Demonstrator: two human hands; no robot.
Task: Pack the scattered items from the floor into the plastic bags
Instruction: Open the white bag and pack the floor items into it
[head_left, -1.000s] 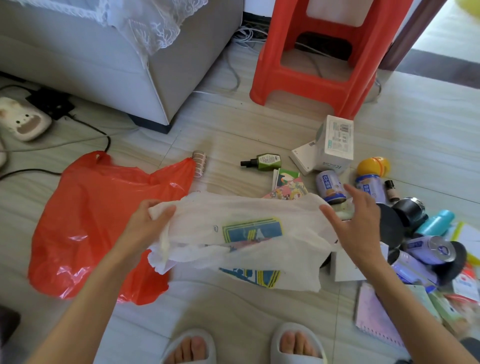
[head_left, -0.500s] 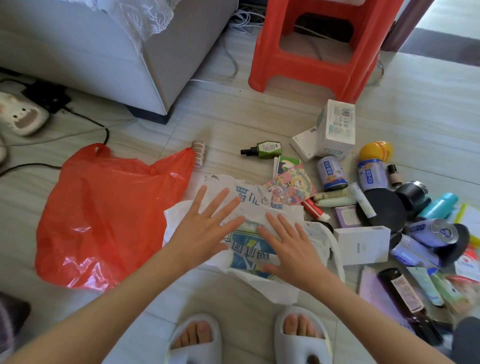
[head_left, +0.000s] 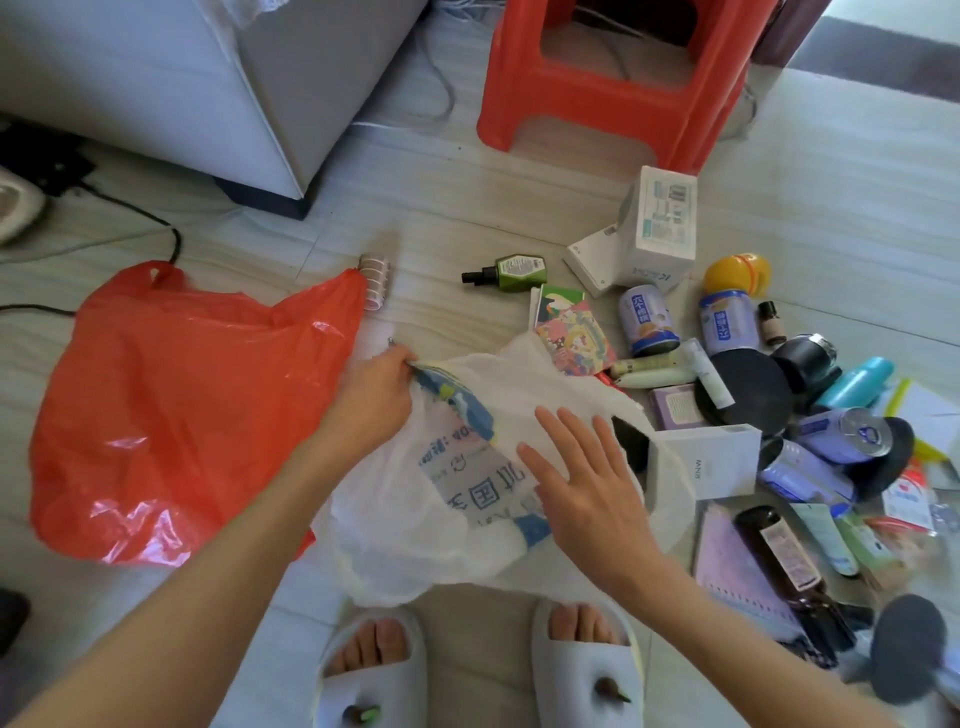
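Far left: red plastic bag lies flat and crumpled on the tile floor, its handles pointing up-frame, a small ribbed roll just beside its right handle.

Centre: white plastic bag with blue print spread on the floor in front of two slippered feet, its left edge overlapping the red bag. Left hand closed, pinching the white bag's upper-left edge. Right hand open, fingers spread, palm down over the bag's right half; cannot tell whether it presses or hovers.

Up-frame of centre: green bottle on its side, apart from the rest. Red stool behind it.

Right: the scattered pile. Colourful booklets touch the white bag's top edge. White box sits against the bag's right edge. Beyond: taller white carton, two upright cans, yellow ball, tubes, black disc, teal bottle, cans lying down, brown bottle on a purple notebook.
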